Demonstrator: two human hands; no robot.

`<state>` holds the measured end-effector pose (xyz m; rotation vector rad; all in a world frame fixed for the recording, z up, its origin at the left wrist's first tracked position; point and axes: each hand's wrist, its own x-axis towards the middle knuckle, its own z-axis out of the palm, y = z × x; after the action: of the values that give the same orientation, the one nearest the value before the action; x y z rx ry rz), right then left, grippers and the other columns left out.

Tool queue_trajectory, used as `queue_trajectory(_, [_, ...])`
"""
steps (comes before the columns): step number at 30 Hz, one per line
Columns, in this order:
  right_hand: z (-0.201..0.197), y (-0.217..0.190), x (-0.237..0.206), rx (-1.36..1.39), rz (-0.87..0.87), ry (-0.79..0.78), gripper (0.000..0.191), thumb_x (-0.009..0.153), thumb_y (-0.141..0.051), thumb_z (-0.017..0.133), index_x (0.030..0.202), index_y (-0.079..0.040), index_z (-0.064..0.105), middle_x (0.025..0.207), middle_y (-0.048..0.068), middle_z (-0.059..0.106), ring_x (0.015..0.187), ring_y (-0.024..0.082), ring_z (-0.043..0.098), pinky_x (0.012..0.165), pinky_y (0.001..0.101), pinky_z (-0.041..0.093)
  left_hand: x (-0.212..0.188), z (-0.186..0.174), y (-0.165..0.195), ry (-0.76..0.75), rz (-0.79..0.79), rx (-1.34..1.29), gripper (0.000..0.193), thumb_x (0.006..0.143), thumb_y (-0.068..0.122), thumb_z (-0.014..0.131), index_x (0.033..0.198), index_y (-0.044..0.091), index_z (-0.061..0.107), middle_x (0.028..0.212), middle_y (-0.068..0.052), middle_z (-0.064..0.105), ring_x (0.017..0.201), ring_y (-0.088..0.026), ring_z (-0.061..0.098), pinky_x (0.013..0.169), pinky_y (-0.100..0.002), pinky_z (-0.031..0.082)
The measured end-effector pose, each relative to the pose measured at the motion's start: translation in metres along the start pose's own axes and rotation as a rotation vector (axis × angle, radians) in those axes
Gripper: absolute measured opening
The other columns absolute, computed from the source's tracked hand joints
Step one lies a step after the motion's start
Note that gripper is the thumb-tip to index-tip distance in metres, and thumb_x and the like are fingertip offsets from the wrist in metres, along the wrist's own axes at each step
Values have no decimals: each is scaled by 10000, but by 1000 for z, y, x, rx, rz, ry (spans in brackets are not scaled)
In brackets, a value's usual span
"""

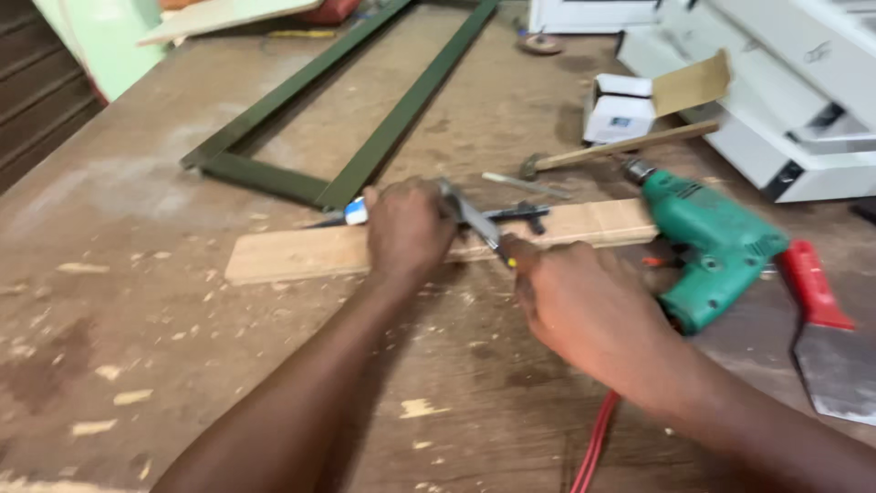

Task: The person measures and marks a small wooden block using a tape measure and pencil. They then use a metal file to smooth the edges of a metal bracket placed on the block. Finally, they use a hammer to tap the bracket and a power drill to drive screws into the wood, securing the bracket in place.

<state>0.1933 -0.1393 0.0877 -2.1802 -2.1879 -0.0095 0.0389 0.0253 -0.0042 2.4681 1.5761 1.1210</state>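
A long pale wooden strip [292, 253] lies flat across the workbench [137, 365]. My left hand [406, 228] presses down on its middle, fingers curled over a metal square tool [474, 217] laid across the wood. Close to the strip's near edge my right hand [570, 292] grips a pencil [507, 260], its yellow tip touching the blade of the square. A blue-and-white pen-like object [351, 215] pokes out to the left of my left hand.
A green electric drill [716, 246] with a red cord [593, 447] lies right of my right hand. A hammer [620, 148], a red-handled scraper [826, 338], a small cardboard box [630, 105] and white panels [785, 82] sit at the right. A dark green metal frame [365, 155] lies behind.
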Motion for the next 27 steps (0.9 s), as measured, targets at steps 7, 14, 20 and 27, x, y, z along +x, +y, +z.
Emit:
queue_trajectory(7, [16,2,4,-80,-22,-45,467,915,-237,596,1380,-189,594,749,176,725,738,385,734,660,546,596,-6,-11,4,33,15,52,94,747,192,772,763,101,752,836,-129,710,858,-334,669,909,-551,387])
queue_trajectory(14, [45,14,15,140,-69,105,531,873,-213,622,1403,-189,604,759,231,711,723,445,713,679,564,577,-6,-14,8,96,26,16,34,785,111,738,782,125,769,843,-92,722,844,-288,679,860,-474,392])
queue_trajectory(20, [37,13,12,154,-178,205,507,840,-134,607,1345,-104,621,779,255,689,694,444,700,647,566,562,-4,-16,8,8,-13,23,92,733,138,764,823,134,785,819,-116,725,826,-298,676,886,-482,382])
queue_trajectory(27, [18,-10,-24,151,-42,149,419,857,-163,604,1267,-108,668,708,234,704,720,447,699,714,573,545,-1,-11,7,-7,8,22,144,742,195,782,834,86,772,851,-147,724,873,-327,678,935,-515,378])
